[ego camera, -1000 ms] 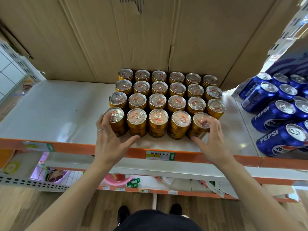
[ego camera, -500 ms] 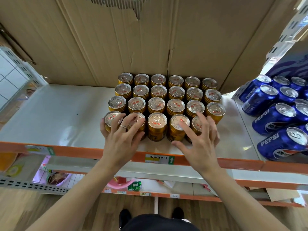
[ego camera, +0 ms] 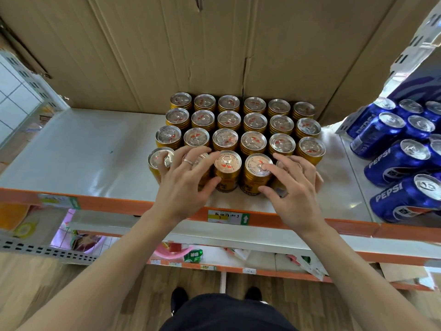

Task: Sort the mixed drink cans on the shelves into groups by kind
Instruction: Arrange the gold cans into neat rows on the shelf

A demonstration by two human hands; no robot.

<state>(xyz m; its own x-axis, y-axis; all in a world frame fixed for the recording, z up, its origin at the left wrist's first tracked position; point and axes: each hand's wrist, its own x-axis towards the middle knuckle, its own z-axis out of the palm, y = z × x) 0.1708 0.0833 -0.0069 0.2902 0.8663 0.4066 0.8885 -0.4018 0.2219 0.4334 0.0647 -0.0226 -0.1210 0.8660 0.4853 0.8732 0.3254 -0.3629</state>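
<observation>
Several gold drink cans (ego camera: 253, 142) stand upright in a tight block of rows on the white shelf (ego camera: 78, 154). My left hand (ego camera: 186, 185) lies over the second can of the front row, fingers spread across its lid and reaching the can at the front left corner (ego camera: 158, 161). My right hand (ego camera: 292, 187) rests with spread fingers on the lids of the two rightmost front cans, its index fingertip on one lid (ego camera: 259, 164). Between the hands one front can (ego camera: 227, 170) stands uncovered. Several blue Pepsi cans (ego camera: 403, 194) are grouped at the right.
A large cardboard box (ego camera: 214, 48) stands behind the gold cans as a back wall. The shelf has an orange front edge (ego camera: 95, 203) with a price label (ego camera: 228, 217). Lower shelves hold small goods. The shelf's left half is bare white surface.
Both hands have moved from gripping the sides of the front-row end cans up onto the lids of the front row, fingers now spread flat.
</observation>
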